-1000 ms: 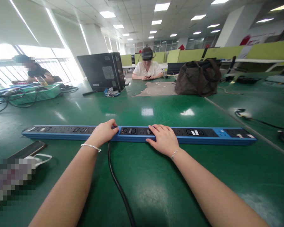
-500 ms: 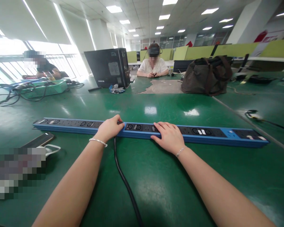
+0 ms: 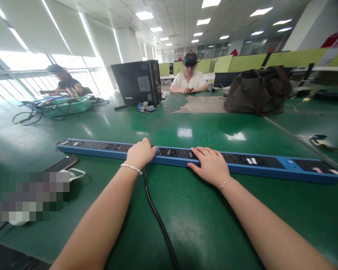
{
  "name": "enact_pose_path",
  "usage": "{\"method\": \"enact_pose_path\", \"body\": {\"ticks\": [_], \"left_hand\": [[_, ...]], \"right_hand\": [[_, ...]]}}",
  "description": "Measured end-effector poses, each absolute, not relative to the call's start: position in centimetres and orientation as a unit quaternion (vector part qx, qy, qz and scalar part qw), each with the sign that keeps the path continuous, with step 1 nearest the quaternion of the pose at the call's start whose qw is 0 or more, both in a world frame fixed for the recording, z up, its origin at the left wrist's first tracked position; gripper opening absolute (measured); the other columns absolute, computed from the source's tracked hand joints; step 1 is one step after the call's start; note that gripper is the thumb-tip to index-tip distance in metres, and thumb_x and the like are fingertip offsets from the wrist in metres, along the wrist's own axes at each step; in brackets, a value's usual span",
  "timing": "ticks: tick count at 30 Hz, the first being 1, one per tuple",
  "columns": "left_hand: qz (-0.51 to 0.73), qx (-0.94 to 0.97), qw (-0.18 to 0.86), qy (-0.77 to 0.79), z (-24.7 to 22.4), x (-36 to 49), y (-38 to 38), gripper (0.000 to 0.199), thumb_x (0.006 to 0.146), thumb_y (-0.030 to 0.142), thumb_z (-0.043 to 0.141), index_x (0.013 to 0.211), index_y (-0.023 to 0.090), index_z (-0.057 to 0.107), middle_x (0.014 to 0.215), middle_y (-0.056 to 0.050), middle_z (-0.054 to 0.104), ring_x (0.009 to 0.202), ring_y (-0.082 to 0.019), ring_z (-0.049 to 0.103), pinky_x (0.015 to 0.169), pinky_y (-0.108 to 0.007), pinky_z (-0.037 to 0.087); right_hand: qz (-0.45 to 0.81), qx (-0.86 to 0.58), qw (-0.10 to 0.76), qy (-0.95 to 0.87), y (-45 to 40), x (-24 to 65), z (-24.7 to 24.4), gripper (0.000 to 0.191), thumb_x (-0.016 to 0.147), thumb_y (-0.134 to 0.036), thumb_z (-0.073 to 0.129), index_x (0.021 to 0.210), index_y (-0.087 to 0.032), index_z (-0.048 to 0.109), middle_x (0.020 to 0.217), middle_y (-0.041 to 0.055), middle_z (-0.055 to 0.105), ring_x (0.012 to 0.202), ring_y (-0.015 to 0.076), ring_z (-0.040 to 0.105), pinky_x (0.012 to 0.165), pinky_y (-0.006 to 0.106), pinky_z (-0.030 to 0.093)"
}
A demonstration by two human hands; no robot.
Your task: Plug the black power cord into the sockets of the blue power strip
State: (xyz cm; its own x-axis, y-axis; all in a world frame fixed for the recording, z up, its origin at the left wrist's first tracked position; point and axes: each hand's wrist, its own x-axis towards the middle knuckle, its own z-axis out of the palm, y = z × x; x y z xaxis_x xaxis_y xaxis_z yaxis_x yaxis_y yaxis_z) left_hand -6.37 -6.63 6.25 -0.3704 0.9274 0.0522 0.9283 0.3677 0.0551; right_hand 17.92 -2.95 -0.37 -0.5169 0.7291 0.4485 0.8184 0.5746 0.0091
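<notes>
A long blue power strip with black socket panels lies across the table in front of me. Near its middle, my left hand is closed over the strip, its fingertips mostly hidden behind the hand. A black cable emerges just below this hand and runs down toward me. My right hand grips the strip farther right, with fingers over the sockets and the thumb against the front side. White labels show on the sockets to the right of that hand.
A phone and a partly blurred white object lie at left. Farther back are a green basket with cables, a black computer case, gloves and a brown bag. Two people sit beyond, one opposite.
The view has turned slightly left, so everything appears shifted right. The left hand's fingers have changed pose a little on the power strip. The right hand keeps its place there.
</notes>
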Motion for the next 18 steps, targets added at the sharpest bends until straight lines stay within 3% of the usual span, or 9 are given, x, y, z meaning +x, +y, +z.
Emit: {"method": "enact_pose_path", "body": {"ticks": [18], "left_hand": [[-0.091,-0.546,0.046,-0.832,7.6,-5.7,-7.2,0.039,0.084,0.045,0.037,0.097,0.015,0.059,0.093,-0.018,0.066,0.089,-0.030,0.062,0.076,-0.042,0.046]], "right_hand": [[-0.121,-0.446,0.202,-0.864,-2.5,18.1,-0.7,0.057,0.082,-0.055,0.043,0.128,-0.022,0.050,0.123,0.0094,0.057,0.111,0.0270,0.049,0.091,0.042,0.034]]}}
